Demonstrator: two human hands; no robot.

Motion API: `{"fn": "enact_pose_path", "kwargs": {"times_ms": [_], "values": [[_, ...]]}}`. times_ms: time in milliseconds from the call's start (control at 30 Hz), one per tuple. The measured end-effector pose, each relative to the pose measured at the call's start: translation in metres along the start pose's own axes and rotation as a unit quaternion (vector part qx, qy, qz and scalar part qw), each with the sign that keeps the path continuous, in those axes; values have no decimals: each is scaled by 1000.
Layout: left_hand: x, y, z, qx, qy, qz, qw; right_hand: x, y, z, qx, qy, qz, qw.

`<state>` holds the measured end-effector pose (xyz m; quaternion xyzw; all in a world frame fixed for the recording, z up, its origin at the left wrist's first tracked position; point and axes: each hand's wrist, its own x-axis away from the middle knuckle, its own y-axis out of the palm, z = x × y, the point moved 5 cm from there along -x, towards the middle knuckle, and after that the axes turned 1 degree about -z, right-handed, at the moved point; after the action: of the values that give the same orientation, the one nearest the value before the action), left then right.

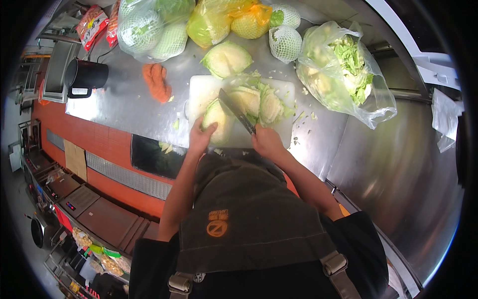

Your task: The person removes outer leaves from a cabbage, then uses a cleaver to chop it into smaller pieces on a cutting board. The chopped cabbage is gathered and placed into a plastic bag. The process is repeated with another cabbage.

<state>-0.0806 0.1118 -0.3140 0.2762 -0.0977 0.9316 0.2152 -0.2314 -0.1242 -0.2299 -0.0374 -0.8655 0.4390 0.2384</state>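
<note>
My left hand (202,135) grips the near left side of a cut cabbage piece (217,121) on a white cutting board (201,84). My right hand (268,141) is closed around the handle of a kitchen knife (239,113). Its blade slants up and left, its tip over the top of the held piece. Right of the blade lie a cabbage wedge (246,98) and a piece with loosened leaves (271,106). A large cut cabbage piece (228,59) sits just beyond the board's far edge.
Bagged cabbages (153,33), a yellow bag (211,22) and net-wrapped cabbages (285,43) line the back. An open plastic bag of leaves (347,71) stands right. An orange cloth (157,82) and a black pitcher (87,74) are left. A dark bin (155,155) is below the steel counter's edge.
</note>
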Motion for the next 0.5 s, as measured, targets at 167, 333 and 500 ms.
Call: {"fn": "enact_pose_path", "kwargs": {"times_ms": [167,333,500], "values": [[-1,-6,11,-29,59,-2,998,16,-33,-45,-11,-63,-1,998],[4,3,20,-72,75,42,994,17,-40,-64,42,-64,-14,997],[2,5,20,-52,75,54,994,6,-11,-45,58,-27,-45,997]]}}
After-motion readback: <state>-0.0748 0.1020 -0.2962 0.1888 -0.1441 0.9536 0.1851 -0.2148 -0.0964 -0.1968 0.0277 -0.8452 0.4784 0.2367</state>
